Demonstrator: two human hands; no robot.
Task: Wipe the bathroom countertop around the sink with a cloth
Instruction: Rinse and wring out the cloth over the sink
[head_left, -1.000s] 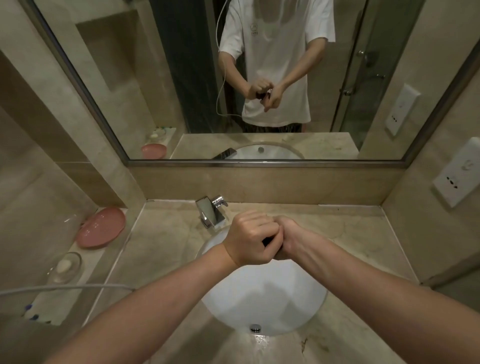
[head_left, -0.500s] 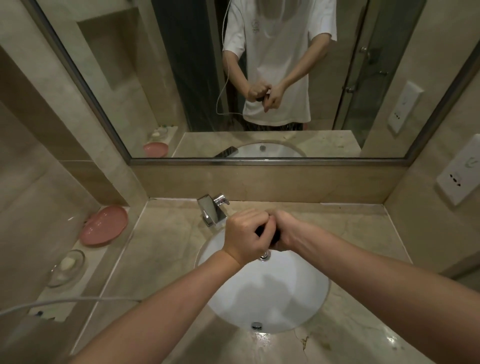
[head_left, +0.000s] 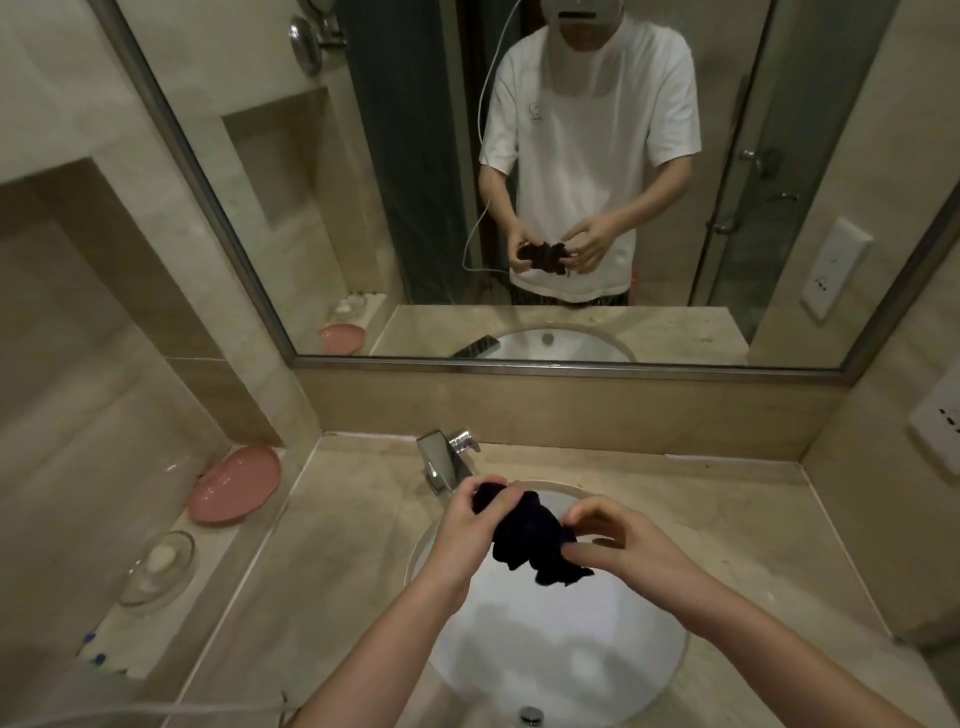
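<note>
Both hands are out over the sink (head_left: 561, 670), holding a dark, crumpled cloth (head_left: 530, 540) between them above the white bowl. The left hand (head_left: 467, 525) grips the cloth's far-left end, fingers curled round the bunched fabric. The right hand (head_left: 618, 540) pinches the near-right edge between thumb and fingertips, the fingers bent and slightly parted. The cloth hangs in loose folds between the two hands, clear of the countertop (head_left: 727, 525), which runs beige and marbled around the bowl.

A chrome tap (head_left: 441, 462) stands at the far-left rim of the sink, just beyond the left hand. On the ledge to the left lie a pink dish (head_left: 234, 483) and, nearer, a clear dish with soap (head_left: 161, 561). The mirror (head_left: 363, 208) on the far wall shows the person in a white T-shirt, with the cloth between both hands.
</note>
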